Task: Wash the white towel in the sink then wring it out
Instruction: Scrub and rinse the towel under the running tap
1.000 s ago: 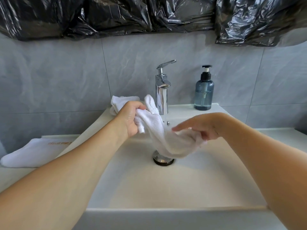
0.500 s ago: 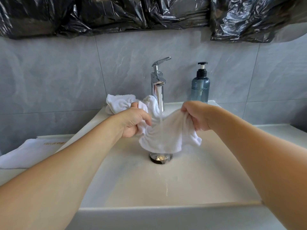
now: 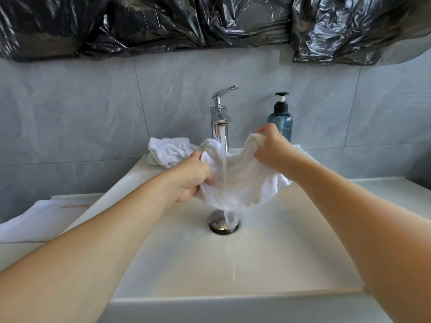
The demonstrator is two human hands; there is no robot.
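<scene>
The towel [image 3: 242, 183] is now spread wide between both hands, right under the tap [image 3: 220, 117]. A second ago it hung in a bunch and no water showed. Half a second ago the water had started and the towel was only partly open. Now the right hand [image 3: 271, 150] has gone up and out to the side, so the cloth makes a little cup – and the water falls straight into the middle of it.

The left hand [image 3: 194, 180] has its fingers curled tight round the left edge of the towel, low and near the middle of the sink [image 3: 186, 264]. The right hand pinches the right edge higher up, with its fingers bent round the cloth. Both hands hold only the towel.

Water runs through the cloth, drips onto the drain [image 3: 224, 222] and makes a thin stream down the sink toward the front.

So the washing part has truly begun – the towel is getting wet, I think, but it does not look rubbed or squeezed yet. The wringing is yet to come.

Another white cloth [image 3: 168, 151] lies bunched on the back rim, behind the left hand. A folded cloth [image 3: 39, 220] sits on the surface [image 3: 384, 190] at the left. A soap bottle [image 3: 279, 120] stands just right of the tap.
</scene>
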